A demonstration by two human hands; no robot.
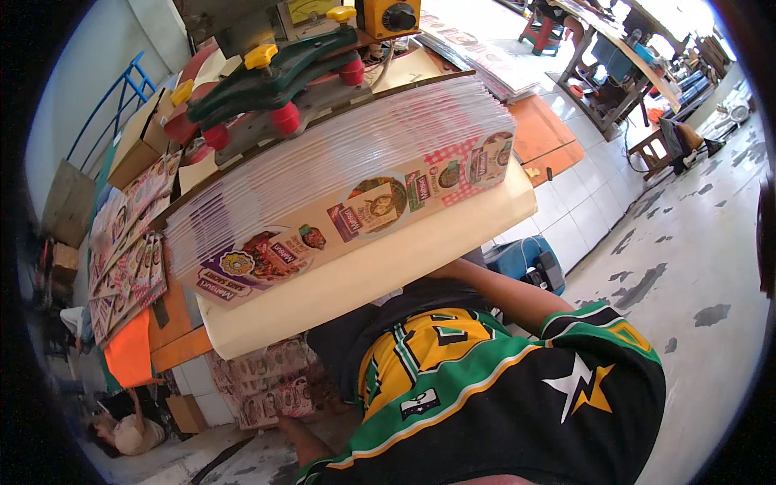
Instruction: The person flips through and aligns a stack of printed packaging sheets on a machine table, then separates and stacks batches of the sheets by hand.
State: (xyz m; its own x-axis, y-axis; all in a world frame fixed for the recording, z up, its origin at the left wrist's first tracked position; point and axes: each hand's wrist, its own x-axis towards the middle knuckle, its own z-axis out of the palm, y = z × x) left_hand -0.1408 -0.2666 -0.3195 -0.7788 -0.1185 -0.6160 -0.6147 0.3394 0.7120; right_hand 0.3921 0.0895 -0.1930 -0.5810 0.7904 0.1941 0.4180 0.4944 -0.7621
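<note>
My left hand (284,417) reaches down to the lower left, by a bundle of printed sheets (263,384) below the table edge. Its fingers are too small and partly hidden to tell their grip. On the other side, my right forearm (505,293) runs in under a cream sheet (372,283) with a curved front edge, and the right hand's fingers are hidden there. On that cream sheet rests a long row of printed sheets (339,214), packed on edge, with shiny clear edges and food pictures along the front one.
Behind the row stands a machine with a dark green clamp (311,69), yellow knobs and red feet. More printed sheets (129,267) and a cardboard box (139,141) lie left on the orange table (540,133). A blue container (525,263) stands right. Another person (139,432) is at lower left.
</note>
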